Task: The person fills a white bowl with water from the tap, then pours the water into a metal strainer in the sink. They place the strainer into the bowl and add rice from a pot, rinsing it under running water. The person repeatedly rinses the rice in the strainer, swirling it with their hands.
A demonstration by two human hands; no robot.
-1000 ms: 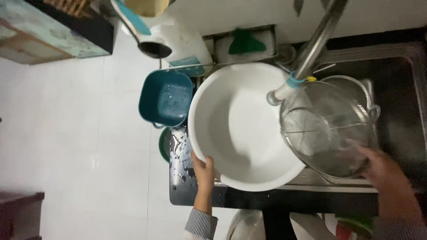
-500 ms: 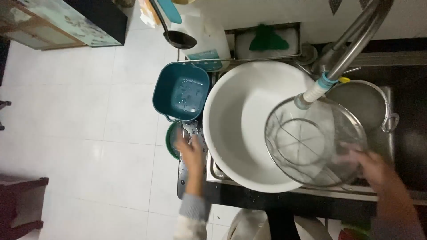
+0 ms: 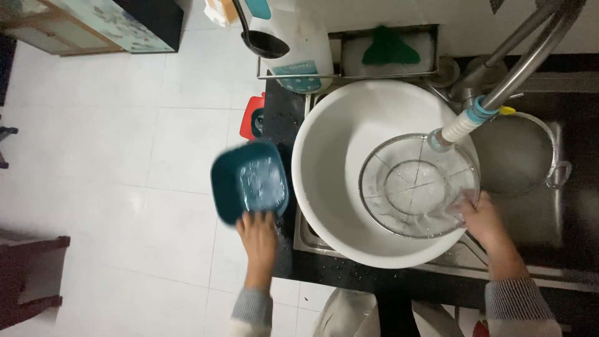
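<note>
My left hand (image 3: 258,238) grips the near edge of a square teal container (image 3: 249,181), which is lifted and blurred at the left end of the black counter (image 3: 324,271). My right hand (image 3: 485,219) holds the rim of a round wire-mesh strainer (image 3: 418,185). The strainer sits inside a large white basin (image 3: 340,168) in the sink, under the tap's nozzle (image 3: 452,130). A metal pot (image 3: 524,156) stands in the sink to the right of the basin.
Behind the basin a rack holds a white bottle (image 3: 298,37), a dark ladle (image 3: 262,40) and a green sponge (image 3: 390,50). A red object (image 3: 254,117) lies by the counter's left edge. White tiled floor (image 3: 125,156) lies left, with dark furniture (image 3: 28,274).
My left hand left the basin's rim, took the teal container and lifted it toward me. My right hand moved the strainer from above the pot into the white basin.
</note>
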